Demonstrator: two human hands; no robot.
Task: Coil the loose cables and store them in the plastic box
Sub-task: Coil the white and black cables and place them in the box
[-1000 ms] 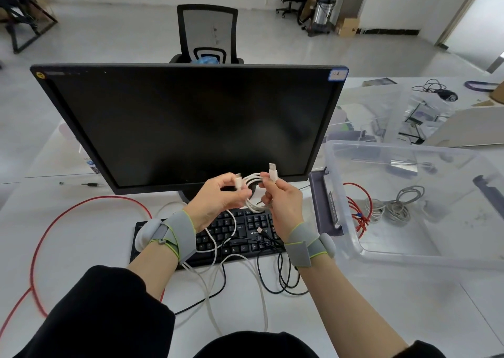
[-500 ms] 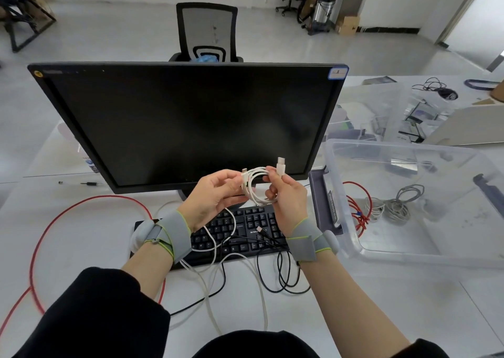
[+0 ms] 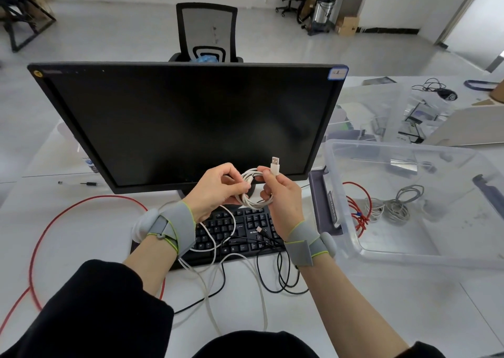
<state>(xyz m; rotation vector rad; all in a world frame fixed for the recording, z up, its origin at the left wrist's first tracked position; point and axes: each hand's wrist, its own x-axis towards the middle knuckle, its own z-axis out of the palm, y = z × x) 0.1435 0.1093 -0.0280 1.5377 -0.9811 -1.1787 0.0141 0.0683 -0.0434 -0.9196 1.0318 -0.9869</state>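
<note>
Since a second ago, we have tightened the white cable (image 3: 255, 191) into a fuller coil above the keyboard (image 3: 245, 229). Our left hand (image 3: 218, 191) pinches the coil's left side; our right hand (image 3: 281, 194) grips its right, USB plug (image 3: 275, 164) pointing up. Fingertips hide the crossings. The plastic box (image 3: 409, 202) sits right of the keyboard.

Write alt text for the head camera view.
Both hands, left hand and right hand, hold a partly coiled white USB cable above a black keyboard, before a dark monitor. A clear plastic box holding coiled cables stands to the right.
</note>
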